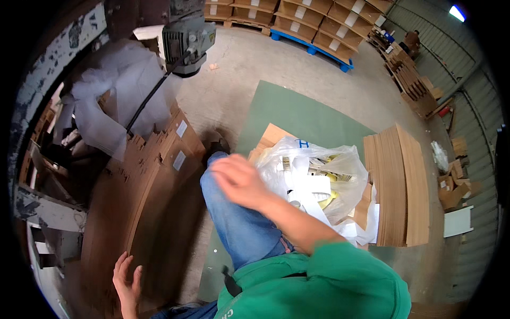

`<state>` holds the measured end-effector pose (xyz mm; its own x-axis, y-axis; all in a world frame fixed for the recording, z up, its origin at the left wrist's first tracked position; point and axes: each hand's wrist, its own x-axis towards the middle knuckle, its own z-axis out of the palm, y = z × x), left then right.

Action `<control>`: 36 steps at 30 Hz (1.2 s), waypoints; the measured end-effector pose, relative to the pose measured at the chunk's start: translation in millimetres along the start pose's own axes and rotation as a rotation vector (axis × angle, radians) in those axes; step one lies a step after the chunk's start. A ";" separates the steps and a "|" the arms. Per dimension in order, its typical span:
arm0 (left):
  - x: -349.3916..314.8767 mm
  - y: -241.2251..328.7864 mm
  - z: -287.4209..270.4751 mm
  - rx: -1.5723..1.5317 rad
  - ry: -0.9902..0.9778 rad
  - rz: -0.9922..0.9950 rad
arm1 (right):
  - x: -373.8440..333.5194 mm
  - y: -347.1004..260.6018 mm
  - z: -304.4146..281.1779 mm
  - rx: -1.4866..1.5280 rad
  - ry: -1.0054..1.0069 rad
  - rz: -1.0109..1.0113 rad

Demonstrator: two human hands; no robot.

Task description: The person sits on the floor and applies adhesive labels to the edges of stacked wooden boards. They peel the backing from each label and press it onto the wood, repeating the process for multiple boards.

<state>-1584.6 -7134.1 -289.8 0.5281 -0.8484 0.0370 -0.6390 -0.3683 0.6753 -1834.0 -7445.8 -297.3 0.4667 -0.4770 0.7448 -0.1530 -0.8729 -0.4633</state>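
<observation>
My left hand (127,282) is at the lower left, fingers spread and slightly curled, with nothing in it. It is close to the near end of a tall stack of brown cardboard sheets (154,186) that carries white labels. Over my bent knee passes my right hand (236,179), smeared by motion, so its fingers cannot be read. To the right of that hand lies an open clear plastic bag (348,159) holding white paper strips (305,186) and some yellow pieces. Brown cardboard (270,136) shows beneath the bag.
A grey motor (186,45) with a black cable overhangs the left stack, beside crumpled translucent film (119,80). Another cardboard stack (396,186) stands right of the bag. A green mat (297,109) covers the floor. Boxes on a blue pallet (313,49) stand far back; another person (410,41) is far right.
</observation>
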 end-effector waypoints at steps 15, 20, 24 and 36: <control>25.3 83.2 7.2 0.169 -0.196 0.167 | -161.4 112.1 -161.6 -0.290 -0.655 0.868; 38.4 42.4 23.5 0.321 -0.253 0.386 | -193.8 103.8 -141.0 -0.344 -1.271 0.609; 34.6 11.5 17.4 0.406 -0.085 0.411 | -209.6 84.7 -140.4 -0.384 -1.444 0.636; 32.0 -67.9 -12.0 0.649 0.039 -0.305 | -81.2 55.0 -148.9 -0.734 -1.416 0.537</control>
<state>-1517.6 -7131.6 -325.6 0.7481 -0.6618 -0.0488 -0.6569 -0.7490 0.0860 -2010.1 -7470.3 -311.8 0.5293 -0.6109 -0.5887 -0.6984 -0.7077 0.1064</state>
